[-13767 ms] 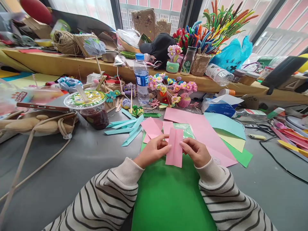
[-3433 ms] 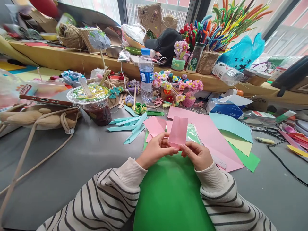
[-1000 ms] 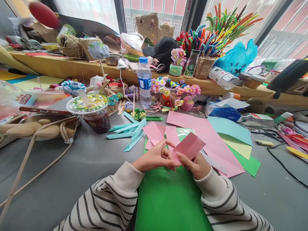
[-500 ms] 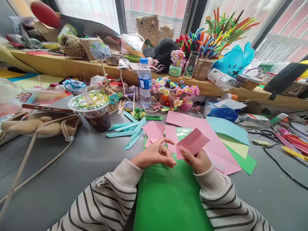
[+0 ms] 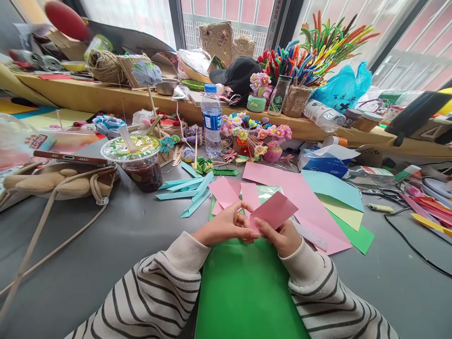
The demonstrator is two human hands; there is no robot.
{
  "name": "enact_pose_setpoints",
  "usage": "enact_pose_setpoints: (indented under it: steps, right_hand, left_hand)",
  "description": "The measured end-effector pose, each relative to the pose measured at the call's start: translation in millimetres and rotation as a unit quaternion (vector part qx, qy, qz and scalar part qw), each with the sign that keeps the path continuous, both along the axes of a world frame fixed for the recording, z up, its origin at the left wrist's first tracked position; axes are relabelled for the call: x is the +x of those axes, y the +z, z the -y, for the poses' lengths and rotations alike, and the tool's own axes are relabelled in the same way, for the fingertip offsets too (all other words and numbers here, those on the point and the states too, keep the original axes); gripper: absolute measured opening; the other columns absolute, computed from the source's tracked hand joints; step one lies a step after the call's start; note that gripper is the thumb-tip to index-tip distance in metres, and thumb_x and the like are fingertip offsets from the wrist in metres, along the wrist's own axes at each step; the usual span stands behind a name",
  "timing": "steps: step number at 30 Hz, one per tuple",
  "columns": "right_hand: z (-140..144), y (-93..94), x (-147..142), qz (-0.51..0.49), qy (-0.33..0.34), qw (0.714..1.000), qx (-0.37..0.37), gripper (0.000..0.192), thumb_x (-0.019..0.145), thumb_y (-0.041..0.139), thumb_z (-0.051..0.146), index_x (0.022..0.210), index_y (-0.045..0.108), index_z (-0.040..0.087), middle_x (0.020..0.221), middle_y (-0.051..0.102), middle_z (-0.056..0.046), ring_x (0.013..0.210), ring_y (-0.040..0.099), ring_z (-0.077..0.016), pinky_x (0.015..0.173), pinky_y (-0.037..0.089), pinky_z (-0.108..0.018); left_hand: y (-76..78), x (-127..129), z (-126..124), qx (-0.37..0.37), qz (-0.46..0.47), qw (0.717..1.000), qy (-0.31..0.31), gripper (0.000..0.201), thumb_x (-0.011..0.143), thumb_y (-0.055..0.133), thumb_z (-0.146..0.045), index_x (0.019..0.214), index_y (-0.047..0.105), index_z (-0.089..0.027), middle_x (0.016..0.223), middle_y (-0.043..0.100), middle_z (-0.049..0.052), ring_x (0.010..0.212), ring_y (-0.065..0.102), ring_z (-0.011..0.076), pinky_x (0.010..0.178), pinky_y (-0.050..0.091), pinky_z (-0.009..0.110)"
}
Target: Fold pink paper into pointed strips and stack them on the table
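Observation:
A folded pink paper strip (image 5: 274,211) is held tilted, its far end pointing up to the right, above a green paper sheet (image 5: 247,292). My right hand (image 5: 282,236) grips its lower edge from below, thumb on top. My left hand (image 5: 226,225) pinches the strip's near left corner with fingertips. Both wrists wear striped sleeves. More pink pieces (image 5: 226,190) lie just beyond my hands.
Large pink (image 5: 303,197), blue (image 5: 332,183) and yellow sheets fan out right, with a ruler (image 5: 310,235). Teal paper strips (image 5: 190,190), a lidded drink cup (image 5: 136,157), a water bottle (image 5: 212,120), paper flowers (image 5: 254,134), a tissue pack (image 5: 325,160) and a black cable (image 5: 416,245) surround.
The pink strip went from upright to tilted right. In the last half second my left fingers closed back onto its near corner and the strip dropped slightly.

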State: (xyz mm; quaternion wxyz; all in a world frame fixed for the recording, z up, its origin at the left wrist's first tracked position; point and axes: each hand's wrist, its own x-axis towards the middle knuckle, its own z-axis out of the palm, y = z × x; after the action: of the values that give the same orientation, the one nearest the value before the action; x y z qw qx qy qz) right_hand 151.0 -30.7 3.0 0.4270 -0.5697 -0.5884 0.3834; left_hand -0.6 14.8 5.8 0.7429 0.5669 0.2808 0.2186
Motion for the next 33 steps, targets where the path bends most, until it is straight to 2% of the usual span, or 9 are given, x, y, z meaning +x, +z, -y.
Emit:
enact_pose_setpoints:
  steps: [4, 8, 12, 18, 23, 28, 33]
  right_hand:
    - [-0.7, 0.0, 1.1, -0.001, -0.012, 1.000, -0.007, 0.036, 0.069, 0.050, 0.040, 0.042, 0.046, 0.017, 0.036, 0.039, 0.003, 0.035, 0.035, -0.0078, 0.035, 0.025, -0.022]
    - [-1.8, -5.2, 2.8, 0.007, -0.007, 1.000, -0.017, 0.035, 0.069, 0.049, 0.042, 0.045, 0.051, 0.016, 0.035, 0.041, 0.002, 0.033, 0.035, -0.0081, 0.034, 0.026, -0.022]
    - [-2.3, -8.4, 2.9, 0.001, 0.013, 1.000, -0.004, 0.032, 0.068, 0.051, 0.041, 0.049, 0.055, 0.015, 0.038, 0.046, 0.001, 0.034, 0.036, -0.0077, 0.034, 0.027, -0.022]
    - [-1.3, -5.7, 1.8, -0.021, -0.017, 0.999, -0.035, 0.032, 0.065, 0.054, 0.039, 0.045, 0.053, 0.015, 0.034, 0.041, 0.003, 0.033, 0.037, -0.0076, 0.033, 0.028, -0.021]
    - [-2.0, -5.8, 3.4, -0.063, -0.023, 0.998, -0.017, 0.025, 0.062, 0.059, 0.035, 0.051, 0.056, 0.014, 0.039, 0.048, 0.001, 0.035, 0.042, -0.0090, 0.034, 0.031, -0.022]
    - [-5.1, -6.3, 10.0, -0.078, -0.057, 0.995, -0.006, 0.025, 0.059, 0.061, 0.035, 0.049, 0.054, 0.013, 0.040, 0.047, 0.002, 0.038, 0.040, -0.0083, 0.036, 0.031, -0.022]
    - [-10.7, -5.5, 23.7, -0.138, -0.114, 0.983, -0.044, 0.031, 0.057, 0.063, 0.038, 0.041, 0.051, 0.014, 0.037, 0.042, 0.004, 0.037, 0.037, -0.0070, 0.037, 0.029, -0.021]
  left_hand:
    - [-1.1, -0.5, -0.7, 0.007, 0.000, 1.000, 0.010, 0.046, 0.057, 0.067, -0.019, 0.091, 0.037, -0.017, 0.057, 0.055, -0.004, 0.057, 0.056, 0.0112, 0.056, 0.040, 0.023]
    - [-1.6, 0.7, 0.6, 0.003, 0.009, 1.000, 0.008, 0.039, 0.061, 0.064, -0.022, 0.088, 0.035, -0.018, 0.063, 0.055, -0.002, 0.062, 0.057, 0.0121, 0.060, 0.041, 0.026]
    - [-2.0, 1.7, 1.2, 0.009, -0.005, 1.000, -0.008, 0.038, 0.061, 0.063, -0.025, 0.083, 0.032, -0.018, 0.059, 0.054, -0.004, 0.055, 0.056, 0.0112, 0.054, 0.042, 0.024]
    - [-4.6, 1.1, -0.7, 0.014, -0.020, 1.000, -0.016, 0.040, 0.061, 0.063, -0.026, 0.082, 0.030, -0.019, 0.059, 0.053, -0.004, 0.051, 0.055, 0.0100, 0.050, 0.042, 0.022]
    - [-0.9, 1.5, 0.6, 0.015, -0.021, 0.999, -0.021, 0.039, 0.061, 0.064, -0.024, 0.079, 0.029, -0.019, 0.059, 0.052, -0.005, 0.050, 0.055, 0.0094, 0.048, 0.041, 0.020]
    - [3.6, 2.2, 2.5, 0.015, -0.038, 0.999, -0.026, 0.039, 0.060, 0.063, -0.022, 0.079, 0.029, -0.019, 0.057, 0.051, -0.005, 0.049, 0.054, 0.0088, 0.045, 0.040, 0.018]
    - [1.9, 1.8, 2.7, 0.031, -0.032, 0.998, -0.042, 0.039, 0.061, 0.063, -0.023, 0.081, 0.029, -0.019, 0.055, 0.051, -0.006, 0.049, 0.055, 0.0095, 0.048, 0.042, 0.021]
